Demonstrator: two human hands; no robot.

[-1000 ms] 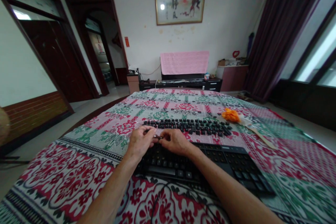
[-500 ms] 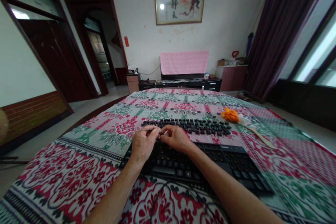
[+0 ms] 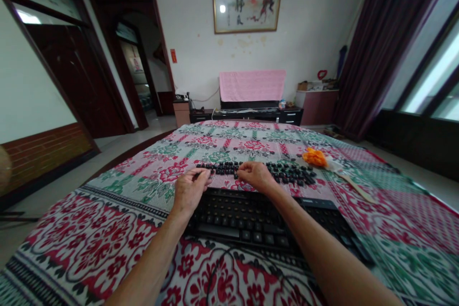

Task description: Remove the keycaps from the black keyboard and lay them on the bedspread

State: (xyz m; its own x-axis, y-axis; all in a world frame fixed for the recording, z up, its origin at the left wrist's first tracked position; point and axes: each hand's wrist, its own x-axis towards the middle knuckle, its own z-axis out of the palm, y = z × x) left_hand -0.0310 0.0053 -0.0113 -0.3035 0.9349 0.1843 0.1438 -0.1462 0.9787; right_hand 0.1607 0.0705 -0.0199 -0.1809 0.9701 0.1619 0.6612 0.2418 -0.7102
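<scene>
A black keyboard [image 3: 238,235] lies on the patterned tablecloth, with keycaps still on its front rows and bare key posts over much of the rest. Behind it, loose black keycaps [image 3: 294,174] are spread in a long band. My left hand [image 3: 191,190] is closed at the keyboard's far left corner; something dark shows between thumb and forefinger, too small to make out. Over the band of loose caps, my right hand [image 3: 257,175] pinches at a keycap [image 3: 235,176] with thumb and forefinger. My right forearm hides part of the keyboard.
To the right lie an orange cloth flower-like bundle [image 3: 314,157] and a brush with a pale wooden handle [image 3: 358,189]. A thin black cable [image 3: 211,272] runs from the keyboard toward me. Beyond the table, a pink cloth [image 3: 253,86] covers a screen on a low cabinet.
My hands have parted from where they met over the keyboard's back edge. The right moved right and forward to the loose keycaps; the left shifted slightly left.
</scene>
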